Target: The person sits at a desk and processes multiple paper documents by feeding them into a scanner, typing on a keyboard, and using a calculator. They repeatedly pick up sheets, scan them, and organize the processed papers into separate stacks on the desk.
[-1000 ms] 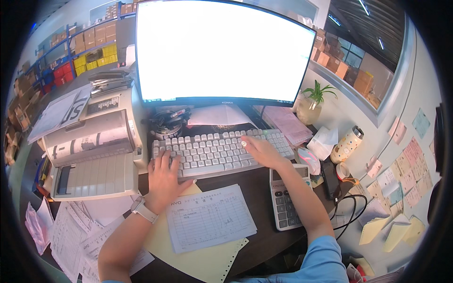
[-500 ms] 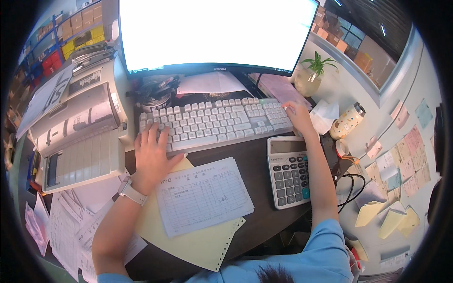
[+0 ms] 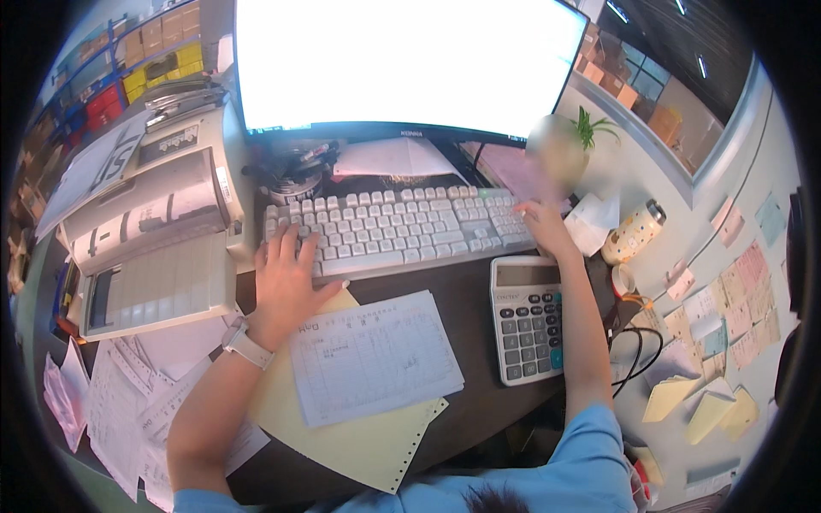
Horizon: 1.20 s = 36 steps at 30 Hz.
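Observation:
My left hand (image 3: 288,282) rests with spread fingers on the left end of the white keyboard (image 3: 376,231), thumb stretched out over the desk. My right hand (image 3: 543,224) is at the number pad, fingers loosely bent and apart, holding nothing visible. Below that forearm lies a grey calculator (image 3: 522,338). A printed white form (image 3: 376,359) lies on yellow perforated sheets (image 3: 359,445) between my arms. The large monitor (image 3: 402,68) glows white, its content unreadable.
A printer (image 3: 154,256) stands left, with loose papers (image 3: 128,410) below it. At right are a plant, blurred at its pot (image 3: 556,158), a patterned bottle (image 3: 634,231), black cables (image 3: 637,350) and a wall with pinned notes (image 3: 740,299). Shelves of boxes (image 3: 162,38) stand behind.
My right hand has moved rightward from the middle-right keys to the number pad. My left hand remains on the left keys. The view shifted, with the desk higher in the picture than a second ago.

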{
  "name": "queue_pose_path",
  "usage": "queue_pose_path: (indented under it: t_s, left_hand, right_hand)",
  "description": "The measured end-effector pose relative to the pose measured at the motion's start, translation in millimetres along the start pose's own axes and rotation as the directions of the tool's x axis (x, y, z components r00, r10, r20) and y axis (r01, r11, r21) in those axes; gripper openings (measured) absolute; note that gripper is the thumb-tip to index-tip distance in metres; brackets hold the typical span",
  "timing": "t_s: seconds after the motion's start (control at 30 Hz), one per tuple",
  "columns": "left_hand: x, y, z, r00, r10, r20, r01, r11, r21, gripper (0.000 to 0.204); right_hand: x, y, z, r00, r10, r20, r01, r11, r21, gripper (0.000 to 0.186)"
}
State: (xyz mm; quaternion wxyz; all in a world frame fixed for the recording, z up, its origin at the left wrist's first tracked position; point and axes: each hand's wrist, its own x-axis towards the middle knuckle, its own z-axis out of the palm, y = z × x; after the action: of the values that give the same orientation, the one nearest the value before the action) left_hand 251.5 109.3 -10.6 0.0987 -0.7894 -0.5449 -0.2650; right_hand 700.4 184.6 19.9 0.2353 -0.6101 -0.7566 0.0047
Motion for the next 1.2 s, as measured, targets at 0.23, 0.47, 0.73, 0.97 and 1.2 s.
queue_pose_path:
  t_s: [0.23,0.47,0.73,0.97,1.2]
  left_hand:
    - [-2.7,0.4,-0.2,1.000,-0.012,-0.014,0.012,1.000,0.013,0.072]
    - [-2.3,1.5,-1.6,1.000,-0.022,-0.004,0.022,1.000,0.009,0.071]
    - [-3.1,-1.3,-0.7,1.000,-0.007,-0.005,0.007,1.000,0.017,0.072]
    - [-2.6,2.5,-2.0,1.000,-0.001,-0.022,0.001,1.000,0.009,0.070]
    - [-3.2,1.3,-2.1,1.000,0.002,-0.025,-0.002,1.000,0.022,0.070]
  right_hand:
    - [-49.2,22.3,-31.8,0.949,0.058,-0.309,-0.027,0.994,0.103,0.023]
    - [-93.1,33.4,-8.8,0.944,0.068,-0.323,-0.076,0.997,-0.012,0.036]
    - [-93.8,23.3,-6.6,0.938,0.072,-0.340,-0.074,0.997,0.009,0.040]
    - [-96.8,23.3,-10.3,0.919,0.182,-0.349,-0.200,0.980,-0.017,0.039]
    - [-95.6,21.9,-10.6,0.911,0.232,-0.340,-0.264,0.963,-0.049,0.040]
